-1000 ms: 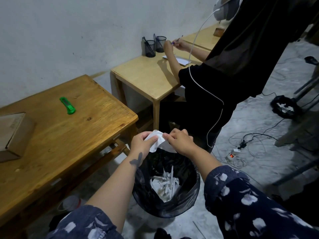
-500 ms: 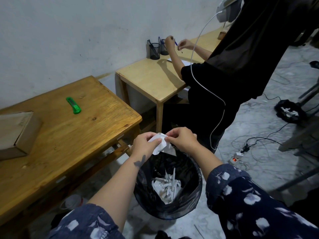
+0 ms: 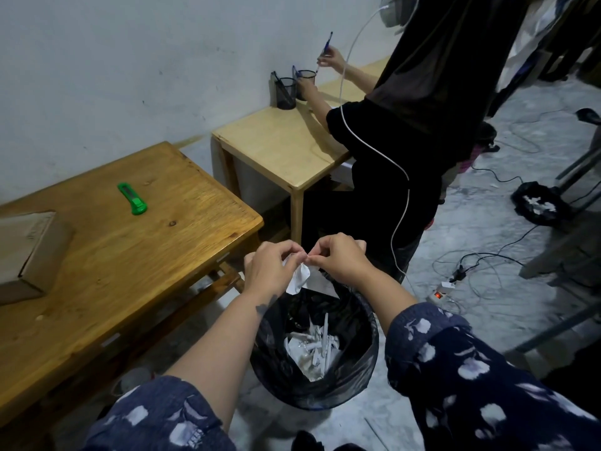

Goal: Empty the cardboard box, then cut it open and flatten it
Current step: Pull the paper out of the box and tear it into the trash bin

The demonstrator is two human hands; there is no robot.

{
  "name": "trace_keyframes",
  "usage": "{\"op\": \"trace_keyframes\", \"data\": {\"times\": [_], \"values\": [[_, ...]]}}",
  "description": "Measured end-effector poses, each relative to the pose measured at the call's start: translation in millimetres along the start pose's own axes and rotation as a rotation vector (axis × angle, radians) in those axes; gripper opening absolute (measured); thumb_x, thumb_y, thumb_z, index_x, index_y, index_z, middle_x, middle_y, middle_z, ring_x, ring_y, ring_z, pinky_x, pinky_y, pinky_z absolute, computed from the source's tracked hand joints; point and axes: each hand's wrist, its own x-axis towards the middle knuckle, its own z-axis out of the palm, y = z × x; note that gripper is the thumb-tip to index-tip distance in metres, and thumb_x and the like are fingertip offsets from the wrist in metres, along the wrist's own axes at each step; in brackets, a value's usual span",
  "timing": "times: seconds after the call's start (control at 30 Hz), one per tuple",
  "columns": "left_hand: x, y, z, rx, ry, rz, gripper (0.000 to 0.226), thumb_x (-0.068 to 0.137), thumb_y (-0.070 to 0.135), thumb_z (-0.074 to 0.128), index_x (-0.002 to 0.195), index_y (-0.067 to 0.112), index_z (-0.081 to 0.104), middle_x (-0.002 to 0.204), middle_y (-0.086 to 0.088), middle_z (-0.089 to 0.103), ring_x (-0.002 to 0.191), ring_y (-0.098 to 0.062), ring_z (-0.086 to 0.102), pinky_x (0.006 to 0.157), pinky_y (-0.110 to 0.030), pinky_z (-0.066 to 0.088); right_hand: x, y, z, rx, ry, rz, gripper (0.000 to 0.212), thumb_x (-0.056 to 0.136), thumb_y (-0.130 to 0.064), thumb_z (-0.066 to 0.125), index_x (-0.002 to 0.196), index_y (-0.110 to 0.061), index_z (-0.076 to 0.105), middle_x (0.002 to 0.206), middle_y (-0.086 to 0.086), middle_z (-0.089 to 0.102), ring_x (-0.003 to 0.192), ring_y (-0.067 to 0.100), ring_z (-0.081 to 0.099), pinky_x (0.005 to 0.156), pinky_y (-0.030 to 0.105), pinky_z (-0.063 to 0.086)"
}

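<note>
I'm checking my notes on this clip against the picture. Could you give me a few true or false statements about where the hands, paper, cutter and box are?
1. Both hands, left hand and right hand, pinch the crumpled white paper above the black-lined trash bin. True.
2. The green utility cutter is in the right hand. False: it lies untouched on the dark wooden table.
3. The brown cardboard box rests on that table's left end. True.
4. The bin is empty. False: white paper scraps lie inside.

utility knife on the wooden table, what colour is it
Bright green: the plastic utility knife shows best in the head view, lying on the wooden table.
</note>
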Motion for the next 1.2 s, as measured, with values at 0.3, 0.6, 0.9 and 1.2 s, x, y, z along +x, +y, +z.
{"op": "trace_keyframes", "data": {"times": [0.3, 0.6, 0.9, 1.2], "values": [[9, 11, 5, -0.455, -0.054, -0.475, 0.021, 0.091, 0.042, 0.057, 0.077, 0.030, 0.067, 0.090, 0.004, 0.066, 0.096, -0.023, 0.058, 0.093, -0.047, 0.047, -12, -19, 8, -0.100, 0.244, -0.215, 0.020, 0.084, -0.016, 0.060, 0.068, -0.026, 0.055, 0.079, -0.010, 0.059, 0.087, 0.010, 0.045, 0.086, 0.033, 0.022], [1, -38, -8, -0.372, 0.326, -0.756, 0.018, 0.094, 0.033, 0.055, 0.080, 0.022, 0.060, 0.108, -0.004, 0.065, 0.102, -0.028, 0.058, 0.102, -0.052, 0.040, -20, 19, -11, 0.090, 0.189, 0.017, 0.010, 0.088, -0.034, 0.059, 0.079, -0.033, 0.063, 0.081, -0.013, 0.066, 0.090, 0.006, 0.057, 0.079, 0.033, 0.020], [-11, 17, 34, -0.638, -0.006, -0.476, 0.007, 0.090, 0.031, 0.064, 0.088, 0.030, 0.071, 0.091, 0.011, 0.066, 0.087, -0.005, 0.057, 0.074, -0.025, 0.042, -18, 21, 17, 0.230, 0.268, 0.164, 0.006, 0.085, -0.031, 0.058, 0.080, -0.031, 0.061, 0.077, -0.008, 0.066, 0.078, 0.008, 0.058, 0.086, 0.036, 0.030], [-7, 16, 42, -0.674, -0.141, -0.489, 0.019, 0.087, 0.023, 0.069, 0.102, 0.013, 0.071, 0.086, 0.009, 0.062, 0.078, -0.003, 0.054, 0.063, -0.016, 0.039, -15, 29, 28, 0.122, 0.368, 0.163, 0.006, 0.087, -0.031, 0.057, 0.081, -0.033, 0.055, 0.070, -0.010, 0.060, 0.081, 0.012, 0.056, 0.082, 0.032, 0.026]]}}
